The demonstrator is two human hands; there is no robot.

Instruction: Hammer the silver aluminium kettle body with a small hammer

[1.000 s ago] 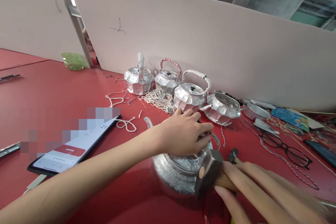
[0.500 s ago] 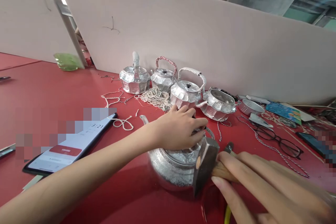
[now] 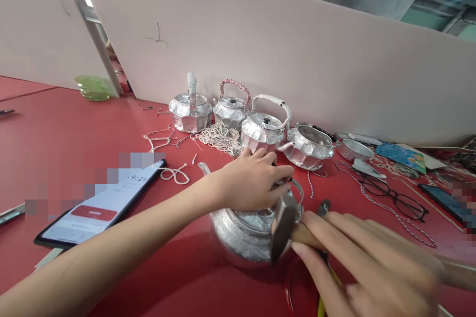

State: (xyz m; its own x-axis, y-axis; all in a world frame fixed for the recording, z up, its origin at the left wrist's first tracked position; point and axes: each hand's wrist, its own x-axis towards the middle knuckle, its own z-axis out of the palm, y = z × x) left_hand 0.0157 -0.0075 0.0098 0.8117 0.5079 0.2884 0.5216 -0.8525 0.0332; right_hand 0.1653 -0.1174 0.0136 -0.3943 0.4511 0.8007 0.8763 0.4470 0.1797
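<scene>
A small hammered silver kettle (image 3: 243, 235) stands on the red table (image 3: 74, 133) in front of me, its spout pointing left. My left hand (image 3: 253, 183) lies over the kettle's lid, fingers curled down on it. My right hand (image 3: 357, 257) grips the wooden handle of a hammer (image 3: 284, 225), whose metal head rests against the kettle's right side. The hand is a little smeared by motion.
Several finished silver kettles (image 3: 264, 131) with wrapped handles stand in a row by the pale partition (image 3: 260, 49). Loose cord (image 3: 219, 138) lies near them. A phone (image 3: 100, 205) lies at left; glasses (image 3: 390, 198), a second phone (image 3: 441, 198) and small items at right.
The hammer head has moved left and now touches the kettle's right side. My left hand has stayed on the lid. The view has shifted slightly.
</scene>
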